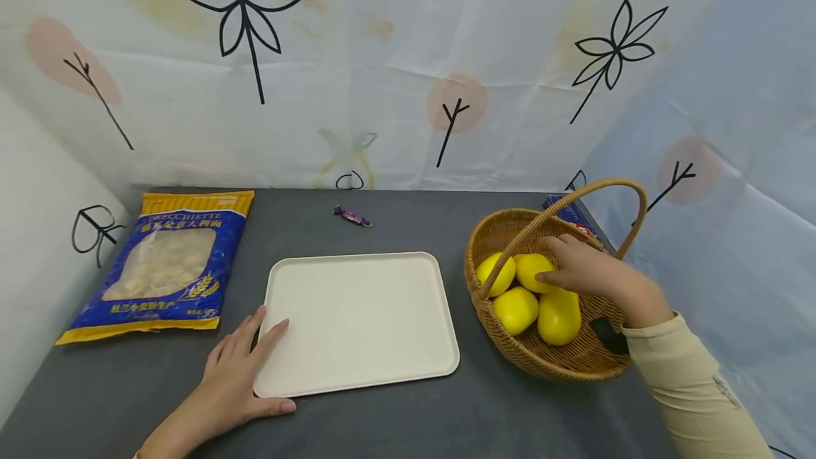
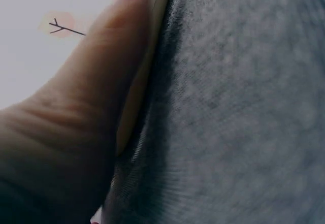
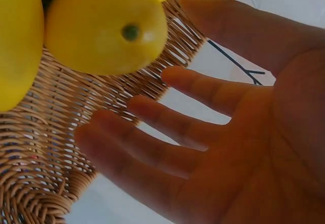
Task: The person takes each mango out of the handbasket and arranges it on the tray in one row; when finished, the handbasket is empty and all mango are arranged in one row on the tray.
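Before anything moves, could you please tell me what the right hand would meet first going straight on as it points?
The right hand would probably meet the rounded yellow fruit nearest its thumb, inside the brown wicker basket, though depth is unclear and its fingers might pass above it.

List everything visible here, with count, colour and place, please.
Flat table: 1, grey, foreground
Rectangular tray: 1, cream, centre
Round wicker basket: 1, brown, right of tray
Rounded fruits: 4 visible, yellow, inside basket
Plastic pasta bag: 1, blue-yellow, left of tray
Small wrapped candy: 1, purple, beyond tray
Box, partly hidden: 1, blue, behind basket
Printed fabric backdrop: 1, white, behind table
Thin cable: 1, black, lower right corner
Unclear object: 1, black, basket's right side
Long sleeve: 1, cream, lower right
Left grip (hand): 1, bare, tray's left edge
Right grip (hand): 1, bare, over basket
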Motion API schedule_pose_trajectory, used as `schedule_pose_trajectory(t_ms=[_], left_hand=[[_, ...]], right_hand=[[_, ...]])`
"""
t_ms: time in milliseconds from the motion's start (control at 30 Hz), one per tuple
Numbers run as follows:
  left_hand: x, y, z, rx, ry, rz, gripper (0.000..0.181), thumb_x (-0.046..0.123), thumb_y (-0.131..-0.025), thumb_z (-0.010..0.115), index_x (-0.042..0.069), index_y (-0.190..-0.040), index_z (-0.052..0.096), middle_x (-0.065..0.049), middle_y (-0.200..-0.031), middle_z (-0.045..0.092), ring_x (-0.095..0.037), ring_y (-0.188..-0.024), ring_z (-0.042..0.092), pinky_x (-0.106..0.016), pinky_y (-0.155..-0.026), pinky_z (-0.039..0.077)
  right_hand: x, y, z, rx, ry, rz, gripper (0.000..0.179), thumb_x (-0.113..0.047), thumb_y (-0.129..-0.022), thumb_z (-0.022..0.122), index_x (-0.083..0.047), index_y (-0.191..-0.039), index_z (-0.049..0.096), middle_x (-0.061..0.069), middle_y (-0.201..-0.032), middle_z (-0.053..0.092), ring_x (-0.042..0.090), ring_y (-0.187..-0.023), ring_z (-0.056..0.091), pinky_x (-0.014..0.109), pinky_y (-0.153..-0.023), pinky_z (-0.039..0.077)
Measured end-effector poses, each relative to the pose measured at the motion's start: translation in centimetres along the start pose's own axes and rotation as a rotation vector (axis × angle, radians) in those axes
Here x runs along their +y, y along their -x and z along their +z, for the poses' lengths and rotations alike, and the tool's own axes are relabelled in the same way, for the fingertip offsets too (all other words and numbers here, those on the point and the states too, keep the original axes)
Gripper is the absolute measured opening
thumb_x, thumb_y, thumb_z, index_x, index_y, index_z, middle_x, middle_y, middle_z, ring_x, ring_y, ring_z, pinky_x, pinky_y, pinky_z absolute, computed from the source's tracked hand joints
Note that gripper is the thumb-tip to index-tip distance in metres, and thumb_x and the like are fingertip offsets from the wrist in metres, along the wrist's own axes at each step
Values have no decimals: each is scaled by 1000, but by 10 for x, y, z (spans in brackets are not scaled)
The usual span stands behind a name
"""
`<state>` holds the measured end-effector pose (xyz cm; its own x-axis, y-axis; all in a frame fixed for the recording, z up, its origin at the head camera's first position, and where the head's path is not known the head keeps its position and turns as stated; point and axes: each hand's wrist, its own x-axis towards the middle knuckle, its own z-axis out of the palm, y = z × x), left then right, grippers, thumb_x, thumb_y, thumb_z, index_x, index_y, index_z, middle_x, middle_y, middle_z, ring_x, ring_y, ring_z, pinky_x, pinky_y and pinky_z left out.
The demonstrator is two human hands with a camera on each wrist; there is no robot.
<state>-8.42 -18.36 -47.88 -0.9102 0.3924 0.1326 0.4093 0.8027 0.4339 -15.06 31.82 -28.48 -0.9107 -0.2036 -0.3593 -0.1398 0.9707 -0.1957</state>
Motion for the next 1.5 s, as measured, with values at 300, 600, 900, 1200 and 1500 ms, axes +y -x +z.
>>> schedule_pose_trajectory(t_ms=[300, 600, 900, 1200, 1500], left_hand=[[1, 1, 6, 45, -14, 11, 107, 72, -64, 72, 18, -149, 33, -17, -156, 18, -44, -133, 26, -63, -94, 23], [1, -3, 9, 10, 28, -16, 109, 74, -65, 69, 17, -150, 31, -14, -159, 13, -42, -139, 19, -64, -99, 18], [1, -1, 6, 4, 22, -26, 107, 74, -65, 69, 17, -149, 33, -15, -158, 13, -42, -139, 19, -65, -99, 18], [-1, 1, 5, -13, 14, -43, 106, 77, -65, 66, 19, -148, 33, -13, -159, 11, -42, -139, 19, -65, -99, 18], [-3, 1, 4, -8, 12, -37, 108, 77, -65, 66, 18, -149, 33, -14, -159, 11, -43, -138, 20, -65, -99, 18]], right_hand=[[3, -6, 8, -35, 8, -9, 62, -27, -94, 62, 6, -141, 38, 33, -136, 42, 50, -122, 42, 59, -95, 40], [8, -7, 12, -44, 41, -22, 61, -25, -93, 63, 6, -140, 40, 31, -136, 45, 51, -124, 40, 60, -95, 40], [5, -11, 14, -35, 66, -32, 60, -24, -92, 63, 7, -138, 41, 31, -131, 47, 48, -118, 47, 56, -91, 44], [1, -11, 15, -33, 58, -42, 62, -24, -93, 61, 5, -142, 36, 34, -136, 43, 51, -123, 42, 59, -94, 41], [1, -12, 18, -25, 70, -46, 61, -24, -93, 61, 6, -141, 37, 33, -135, 43, 49, -119, 47, 58, -93, 42]])
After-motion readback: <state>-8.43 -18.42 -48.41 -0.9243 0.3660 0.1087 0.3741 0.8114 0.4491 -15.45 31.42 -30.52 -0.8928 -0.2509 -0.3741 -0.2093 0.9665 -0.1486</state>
